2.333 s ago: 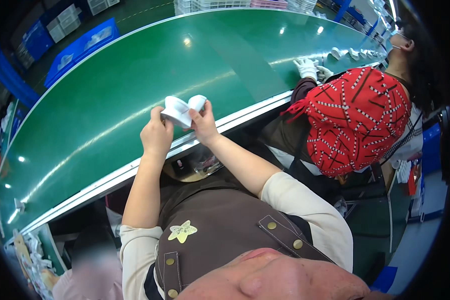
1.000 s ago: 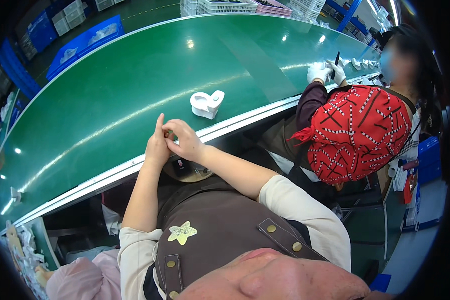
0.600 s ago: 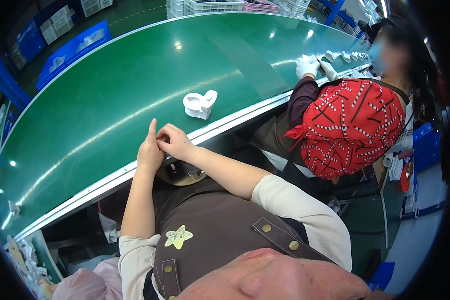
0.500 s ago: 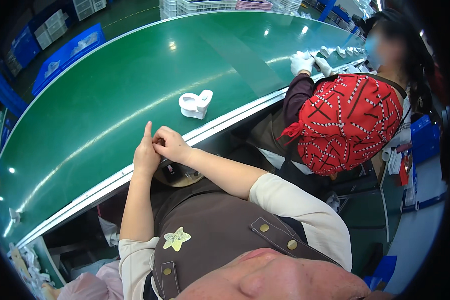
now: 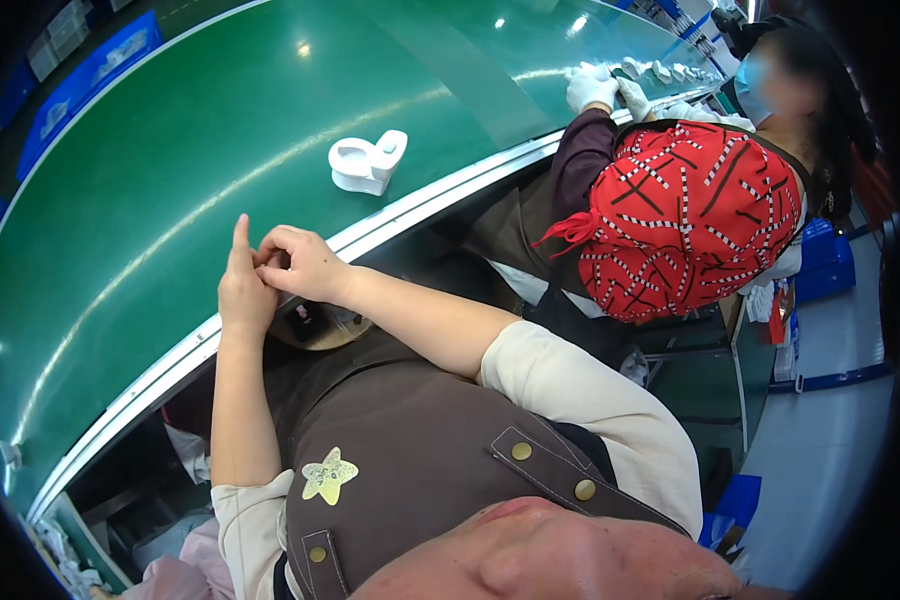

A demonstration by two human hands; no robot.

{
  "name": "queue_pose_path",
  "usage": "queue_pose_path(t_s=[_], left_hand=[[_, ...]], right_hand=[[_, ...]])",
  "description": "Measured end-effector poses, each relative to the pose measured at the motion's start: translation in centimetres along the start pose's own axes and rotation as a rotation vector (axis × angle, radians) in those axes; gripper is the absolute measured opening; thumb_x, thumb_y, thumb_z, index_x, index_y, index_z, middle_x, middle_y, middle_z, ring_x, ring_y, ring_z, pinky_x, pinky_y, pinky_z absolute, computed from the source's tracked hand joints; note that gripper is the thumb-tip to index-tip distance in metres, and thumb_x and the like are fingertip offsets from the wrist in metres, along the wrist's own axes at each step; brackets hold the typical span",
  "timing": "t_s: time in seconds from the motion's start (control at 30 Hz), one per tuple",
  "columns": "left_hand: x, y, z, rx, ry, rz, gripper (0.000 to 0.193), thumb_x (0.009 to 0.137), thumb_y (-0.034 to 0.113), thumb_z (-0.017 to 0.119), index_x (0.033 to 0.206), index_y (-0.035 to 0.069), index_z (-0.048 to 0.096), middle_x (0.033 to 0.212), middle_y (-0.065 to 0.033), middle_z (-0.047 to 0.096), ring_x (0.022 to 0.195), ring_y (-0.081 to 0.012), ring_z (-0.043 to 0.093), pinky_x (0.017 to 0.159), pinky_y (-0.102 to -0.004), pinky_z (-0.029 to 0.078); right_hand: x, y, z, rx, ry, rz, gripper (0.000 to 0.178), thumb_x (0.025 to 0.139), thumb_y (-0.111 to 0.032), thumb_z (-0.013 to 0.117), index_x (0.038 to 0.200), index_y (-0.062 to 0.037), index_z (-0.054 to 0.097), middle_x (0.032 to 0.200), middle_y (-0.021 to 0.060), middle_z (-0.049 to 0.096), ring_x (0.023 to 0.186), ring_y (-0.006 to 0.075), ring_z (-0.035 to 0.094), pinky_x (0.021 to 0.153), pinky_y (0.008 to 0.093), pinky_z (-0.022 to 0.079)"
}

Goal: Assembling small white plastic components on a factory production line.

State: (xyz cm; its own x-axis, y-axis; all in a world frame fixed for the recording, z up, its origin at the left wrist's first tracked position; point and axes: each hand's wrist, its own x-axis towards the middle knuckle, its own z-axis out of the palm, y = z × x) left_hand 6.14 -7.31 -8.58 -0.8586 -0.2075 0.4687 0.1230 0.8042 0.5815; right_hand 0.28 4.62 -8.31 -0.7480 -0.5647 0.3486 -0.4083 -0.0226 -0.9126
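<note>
My left hand (image 5: 246, 290) is over the near edge of the green work surface (image 5: 205, 115), its index finger stretched out straight. Its other fingers are partly hidden behind my right hand (image 5: 305, 265). That hand has its thumb and bent fingers closed in a pinch against the left one; whatever lies between them, if anything, is too small to make out. Beyond my hands, a little to the right, a white toilet-shaped plastic piece (image 5: 363, 182) with an oval opening and a raised back stands on the surface, touched by neither hand.
At right a co-worker in a red patterned garment (image 5: 695, 220) works with white-gloved hands (image 5: 592, 88). Several small white pieces (image 5: 662, 72) line the surface beyond. A metal rail (image 5: 420, 208) runs along the near edge. Blue bins (image 5: 90, 85) stand past the far left.
The view has shifted, so the surface and the white piece appear higher and further left. My hands keep nearly the same pose, the right one still pinching at the left.
</note>
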Motion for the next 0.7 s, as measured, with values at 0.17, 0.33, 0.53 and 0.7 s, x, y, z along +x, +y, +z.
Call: queue_pose_path(t_s=[0.17,0.33,0.53,0.7], left_hand=[[0.0,-0.1,0.0,-0.023,0.049,0.031,0.071,0.075,0.002,0.065,0.136,0.008,0.029,0.091,-0.0101,0.057,0.067,-0.0216,0.058,0.055,-0.0317,0.048],[0.1,-0.1,-0.1,-0.069,0.057,0.108,0.070,0.074,-0.002,0.064,0.135,0.007,0.031,0.102,-0.0114,0.055,0.072,-0.0228,0.061,0.060,-0.0306,0.051],[0.2,0.1,-0.3,-0.053,0.038,0.126,0.069,0.073,-0.003,0.063,0.134,0.008,0.032,0.100,-0.0113,0.056,0.074,-0.0234,0.061,0.061,-0.0313,0.052],[0.8,0.9,-0.9,-0.042,0.082,0.174,0.047,0.075,0.001,0.064,0.118,0.007,0.047,0.095,-0.0126,0.057,0.074,-0.0269,0.061,0.059,-0.0328,0.051]], right_hand=[[0.1,-0.2,-0.2,0.047,-0.072,0.034,0.017,0.073,-0.008,0.066,0.085,-0.0004,0.058,0.075,0.0069,0.058,0.065,0.0126,0.056,0.060,0.0252,0.047],[0.2,-0.5,-0.1,0.024,-0.073,-0.004,0.016,0.070,-0.011,0.065,0.082,-0.0013,0.061,0.074,0.0092,0.061,0.066,0.0189,0.060,0.061,0.0286,0.048],[0.2,-0.4,-0.2,0.033,-0.094,-0.010,0.012,0.072,-0.009,0.063,0.080,-0.0004,0.061,0.077,0.0096,0.063,0.067,0.0190,0.060,0.064,0.0288,0.048],[0.1,-0.2,-0.2,0.133,-0.014,-0.019,0.009,0.078,-0.008,0.061,0.081,0.0002,0.059,0.076,0.0081,0.062,0.069,0.0153,0.060,0.063,0.0275,0.047]])
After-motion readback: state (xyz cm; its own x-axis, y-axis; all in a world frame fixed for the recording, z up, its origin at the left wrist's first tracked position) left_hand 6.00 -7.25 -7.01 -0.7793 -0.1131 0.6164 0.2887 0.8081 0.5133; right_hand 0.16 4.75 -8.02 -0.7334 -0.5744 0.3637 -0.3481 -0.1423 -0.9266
